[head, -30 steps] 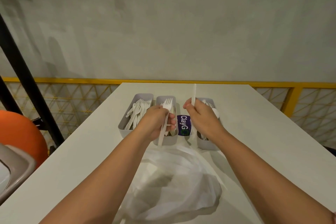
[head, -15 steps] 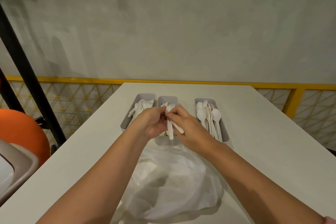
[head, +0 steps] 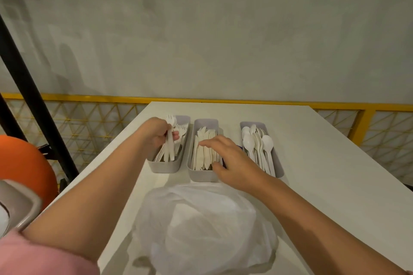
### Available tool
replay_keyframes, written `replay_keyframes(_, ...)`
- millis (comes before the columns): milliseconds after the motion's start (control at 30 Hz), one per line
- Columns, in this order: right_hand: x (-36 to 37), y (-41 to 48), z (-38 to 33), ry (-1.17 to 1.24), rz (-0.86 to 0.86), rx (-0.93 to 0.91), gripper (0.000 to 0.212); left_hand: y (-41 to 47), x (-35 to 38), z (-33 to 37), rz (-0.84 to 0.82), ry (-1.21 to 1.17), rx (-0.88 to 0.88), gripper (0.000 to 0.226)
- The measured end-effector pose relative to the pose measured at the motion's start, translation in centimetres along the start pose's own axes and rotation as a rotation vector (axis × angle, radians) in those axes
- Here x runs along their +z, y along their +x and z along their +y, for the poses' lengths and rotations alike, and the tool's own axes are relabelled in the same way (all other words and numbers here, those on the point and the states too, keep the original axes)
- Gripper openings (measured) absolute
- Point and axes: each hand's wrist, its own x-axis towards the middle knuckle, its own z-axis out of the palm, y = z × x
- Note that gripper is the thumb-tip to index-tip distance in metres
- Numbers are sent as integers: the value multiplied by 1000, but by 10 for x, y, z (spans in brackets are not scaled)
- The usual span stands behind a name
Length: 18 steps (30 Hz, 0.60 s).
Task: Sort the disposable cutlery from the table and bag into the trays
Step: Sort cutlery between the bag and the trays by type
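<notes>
Three grey trays stand side by side on the white table. The left tray holds white forks, the middle tray white knives, the right tray white spoons. My left hand is over the left tray, shut on white forks that point up and away. My right hand hovers over the middle tray with fingers spread and nothing in it. A crumpled translucent white bag lies in front of the trays, between my forearms.
The white table stretches to the right and behind the trays. A yellow mesh railing runs behind it. On the left are a black post, an orange round object and a grey rim.
My hands, together over the middle tray before, have parted. The left hand moved left over the fork tray with forks. The right hand let go of a knife and opened over the knife tray.
</notes>
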Motion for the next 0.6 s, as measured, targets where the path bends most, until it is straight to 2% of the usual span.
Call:
replay_keyframes(100, 1, 2, 4, 21, -7, 18, 49, 18, -8, 6, 122, 92, 71, 15)
replay_keyframes(200, 2, 4, 7, 30, -12, 25, 46, 41, -11, -2, 221, 245, 134, 29)
replay_keyframes(333, 1, 4, 12, 27, -13, 51, 42, 50, -7, -21, 365, 539, 242, 35)
replay_keyframes(467, 0, 4, 14, 17, -15, 59, 39, 50, -1, -32, 374, 625, 305, 12)
replay_keyframes(600, 1, 3, 12, 12, -27, 60, 38, 50, 1, -38, 432, 658, 357, 34)
